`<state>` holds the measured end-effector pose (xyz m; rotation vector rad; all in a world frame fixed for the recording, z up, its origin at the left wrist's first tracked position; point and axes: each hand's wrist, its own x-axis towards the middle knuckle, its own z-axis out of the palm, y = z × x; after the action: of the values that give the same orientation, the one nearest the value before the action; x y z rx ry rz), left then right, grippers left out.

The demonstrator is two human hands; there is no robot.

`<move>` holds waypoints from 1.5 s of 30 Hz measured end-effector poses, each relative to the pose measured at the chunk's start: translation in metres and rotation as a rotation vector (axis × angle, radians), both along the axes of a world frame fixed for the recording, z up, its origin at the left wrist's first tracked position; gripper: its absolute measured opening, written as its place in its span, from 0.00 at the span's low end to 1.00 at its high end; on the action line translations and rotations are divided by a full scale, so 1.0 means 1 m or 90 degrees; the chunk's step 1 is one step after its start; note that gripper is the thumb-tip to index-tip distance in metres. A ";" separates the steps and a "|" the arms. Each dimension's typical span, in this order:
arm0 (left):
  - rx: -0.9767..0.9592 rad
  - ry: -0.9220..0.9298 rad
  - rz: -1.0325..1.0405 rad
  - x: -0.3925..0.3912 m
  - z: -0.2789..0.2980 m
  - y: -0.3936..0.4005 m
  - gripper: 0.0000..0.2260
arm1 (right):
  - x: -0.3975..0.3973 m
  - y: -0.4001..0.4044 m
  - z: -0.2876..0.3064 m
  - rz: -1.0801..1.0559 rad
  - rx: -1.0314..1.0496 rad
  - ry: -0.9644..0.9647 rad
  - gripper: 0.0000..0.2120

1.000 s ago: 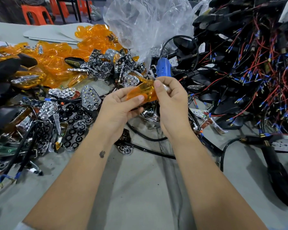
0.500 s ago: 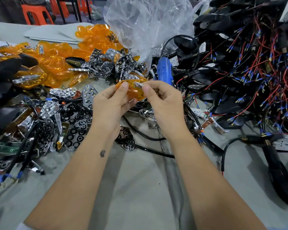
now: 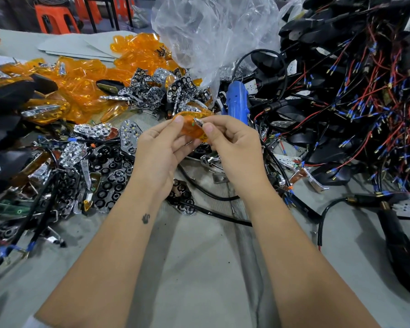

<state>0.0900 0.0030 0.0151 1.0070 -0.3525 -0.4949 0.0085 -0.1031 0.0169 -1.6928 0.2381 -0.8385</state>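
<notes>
**One amber lens in hand, its chrome insert not yet seated**

Above the grey table, both forearms reach forward and meet over a single part. The left hand curls its fingers under an amber lens, with the thumb pressed on the lens's upper edge. The lens is held up in the air between the two hands, clear of the table. The right hand pinches a small chrome insert between thumb and forefinger at the lens's right end; its other fingers are folded in. A corner of the insert shows outside the lens, so I judge the fitting to be under way, not finished.

Just beyond lie loose chrome reflectors and a blue tool. Further back are a heap of amber lenses, a clear plastic bag and a mound of black wired housings. Going by these piles, much work seems to be left
</notes>
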 end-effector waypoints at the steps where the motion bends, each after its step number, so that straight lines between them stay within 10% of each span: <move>1: -0.001 -0.002 -0.004 0.000 0.000 0.000 0.12 | 0.000 -0.001 0.000 0.000 0.005 0.000 0.08; 19: 0.064 -0.026 0.018 -0.004 0.005 -0.001 0.11 | 0.000 -0.007 0.002 -0.025 0.186 -0.052 0.08; 29: 0.066 -0.045 0.009 -0.002 0.001 0.000 0.08 | 0.000 0.002 0.000 0.004 -0.001 -0.003 0.08; 45: 0.097 -0.086 0.037 -0.003 -0.001 -0.002 0.11 | 0.002 0.005 0.001 0.006 0.070 0.030 0.07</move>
<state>0.0868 0.0013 0.0140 1.1985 -0.4088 -0.4060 0.0106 -0.0980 0.0180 -1.6117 0.3034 -0.7655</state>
